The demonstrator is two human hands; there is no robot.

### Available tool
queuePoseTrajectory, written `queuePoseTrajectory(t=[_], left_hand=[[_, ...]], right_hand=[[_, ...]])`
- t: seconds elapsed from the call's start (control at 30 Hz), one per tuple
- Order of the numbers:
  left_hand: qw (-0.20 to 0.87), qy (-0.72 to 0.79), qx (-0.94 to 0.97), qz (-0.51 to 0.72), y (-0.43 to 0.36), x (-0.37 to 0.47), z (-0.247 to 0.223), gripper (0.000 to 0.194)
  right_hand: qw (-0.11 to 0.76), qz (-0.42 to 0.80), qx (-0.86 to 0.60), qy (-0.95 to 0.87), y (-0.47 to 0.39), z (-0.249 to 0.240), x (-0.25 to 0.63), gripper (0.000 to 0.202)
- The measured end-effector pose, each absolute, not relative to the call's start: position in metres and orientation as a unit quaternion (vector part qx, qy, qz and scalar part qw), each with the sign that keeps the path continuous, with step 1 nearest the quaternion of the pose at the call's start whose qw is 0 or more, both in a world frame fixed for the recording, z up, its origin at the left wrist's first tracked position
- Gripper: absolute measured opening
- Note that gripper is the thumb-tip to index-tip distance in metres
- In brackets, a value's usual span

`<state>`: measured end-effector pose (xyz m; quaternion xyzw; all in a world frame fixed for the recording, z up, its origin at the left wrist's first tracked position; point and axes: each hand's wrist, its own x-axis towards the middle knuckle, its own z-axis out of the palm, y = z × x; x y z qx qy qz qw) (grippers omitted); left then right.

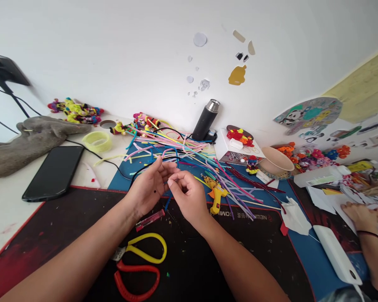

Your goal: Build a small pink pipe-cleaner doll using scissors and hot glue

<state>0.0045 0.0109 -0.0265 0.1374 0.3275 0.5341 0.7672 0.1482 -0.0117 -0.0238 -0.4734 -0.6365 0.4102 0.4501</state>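
Note:
My left hand (pixel 153 186) is turned palm up over the mat, its fingers loosely curled and apart. Two small dark specks show on its palm. Beside it, my right hand (pixel 189 201) pinches thumb and forefinger together close to the left fingertips; whatever is between them is too small to make out. A short blue fuzzy stem (pixel 168 203) shows below and between the hands; I cannot tell whether it is held. Under the left hand lies a pink-red transparent tool (pixel 150 220). Scissors with a yellow and a red handle (pixel 146 248) rest nearer to me.
Many pipe cleaners (pixel 182 147) are heaped behind the hands, beside a yellow glue gun (pixel 218 199). A black thermos (pixel 206 121) leans by the wall. At left lie a phone (pixel 53 173) and yellow-green rings (pixel 97 141). Another person's hands (pixel 363 218) are at right.

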Motion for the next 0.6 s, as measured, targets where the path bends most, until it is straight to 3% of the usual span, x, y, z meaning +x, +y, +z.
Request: queuePoseTrajectory(t=[0.23, 0.47, 0.6], left_hand=[[0.776, 0.327, 0.215, 0.495, 0.009, 0.004, -0.033, 0.034], [0.760, 0.347, 0.332, 0.437, 0.004, 0.004, -0.025, 0.049], [0.745, 0.370, 0.349, 0.432, 0.003, 0.006, -0.019, 0.046]], right_hand=[[0.492, 0.454, -0.487, -0.560, -0.008, -0.032, 0.161, 0.027], [0.523, 0.469, -0.488, -0.518, -0.007, -0.035, 0.168, 0.034], [0.516, 0.470, -0.489, -0.523, -0.008, -0.035, 0.169, 0.036]])
